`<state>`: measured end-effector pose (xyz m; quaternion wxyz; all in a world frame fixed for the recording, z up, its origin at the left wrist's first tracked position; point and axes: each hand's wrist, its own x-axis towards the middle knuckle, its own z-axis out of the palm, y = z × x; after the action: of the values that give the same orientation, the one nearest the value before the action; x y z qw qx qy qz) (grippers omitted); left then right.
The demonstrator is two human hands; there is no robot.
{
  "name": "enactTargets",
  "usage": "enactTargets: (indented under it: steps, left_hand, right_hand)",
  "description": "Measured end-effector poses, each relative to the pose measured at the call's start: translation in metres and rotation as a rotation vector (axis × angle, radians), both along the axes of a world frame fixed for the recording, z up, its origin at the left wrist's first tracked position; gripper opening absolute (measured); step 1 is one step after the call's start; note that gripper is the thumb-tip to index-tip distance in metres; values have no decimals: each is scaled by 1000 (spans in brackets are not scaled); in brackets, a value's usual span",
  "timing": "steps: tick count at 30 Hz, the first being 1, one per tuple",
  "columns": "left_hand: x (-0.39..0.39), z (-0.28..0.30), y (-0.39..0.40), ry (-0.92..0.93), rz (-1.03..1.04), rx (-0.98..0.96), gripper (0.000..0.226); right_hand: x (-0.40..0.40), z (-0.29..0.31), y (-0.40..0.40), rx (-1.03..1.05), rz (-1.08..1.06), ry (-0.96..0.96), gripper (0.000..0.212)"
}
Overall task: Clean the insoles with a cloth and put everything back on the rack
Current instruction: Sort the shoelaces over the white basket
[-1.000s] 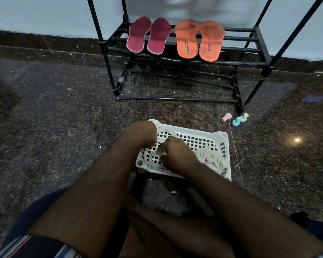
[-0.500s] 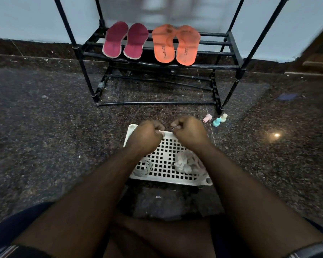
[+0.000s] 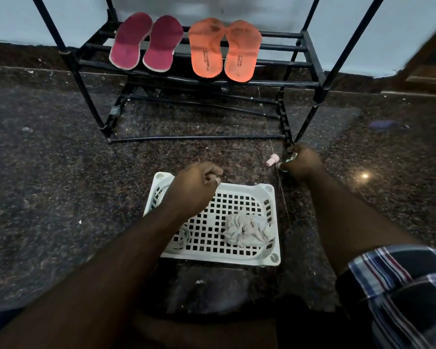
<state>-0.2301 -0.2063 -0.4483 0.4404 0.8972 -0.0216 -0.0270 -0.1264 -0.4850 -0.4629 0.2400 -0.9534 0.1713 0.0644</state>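
Cloth in the basket, insoles on the rack

The cloth (image 3: pixel 247 229), crumpled, soft and likely light, lies in the basket (image 3: pixel 267 195)'s right side; pinch a fold. Four thin, bendy-looking insoles (image 3: pixel 186 47) lie on the rack (image 3: pixel 275 84). Left hand (image 3: pixel 194 190) hangs curled over the basket's far rim, contact unclear; right hand (image 3: pixel 303 162) closes on small bottles (image 3: pixel 286 163) beside it.

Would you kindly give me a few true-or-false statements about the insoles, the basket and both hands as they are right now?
1. Four insoles lie on the rack. True: the maroon pair and the orange pair.
2. The cloth lies on the floor. False: it lies in the white basket.
3. The right hand reaches the small caps beside the rack's leg. True.
4. The left hand holds an insole. False: it is at the basket's far rim.
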Motion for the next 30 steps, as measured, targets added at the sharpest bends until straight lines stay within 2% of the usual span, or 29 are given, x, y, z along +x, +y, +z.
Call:
enactTargets:
  steps: [5, 10, 14, 17, 19, 22, 23, 27, 30]
  left_hand:
    - [3, -1, 4, 0, 4, -8, 21]
    - [4, -2, 5, 30, 15, -22, 17]
    - [3, -1, 7, 63, 32, -42, 15]
    - [3, 0, 9, 118, 88, -131, 14]
    - [4, 3, 10, 164, 132, -252, 12]
    - [4, 13, 7, 288, 224, -498, 12]
    - [4, 17, 7, 355, 256, -617, 17]
    - [-3, 34, 9, 642, 283, -1121, 62]
    - [-11, 42, 13, 742, 284, -1388, 73]
  right_hand:
    - [15, -21, 14, -146, 143, 48, 56]
    - [15, -31, 36, -331, 328, 54, 34]
    - [13, -27, 41, -255, 333, 90, 30]
    - [8, -19, 40, -82, 253, 63, 33]
    - [5, -6, 45, 72, 197, 41, 36]
    - [-6, 30, 66, 346, 205, -4, 31]
    - [-13, 45, 78, 417, 245, -9, 29]
    - [-57, 88, 136, 584, 473, -25, 28]
    - [-84, 90, 167, 582, 565, -14, 24]
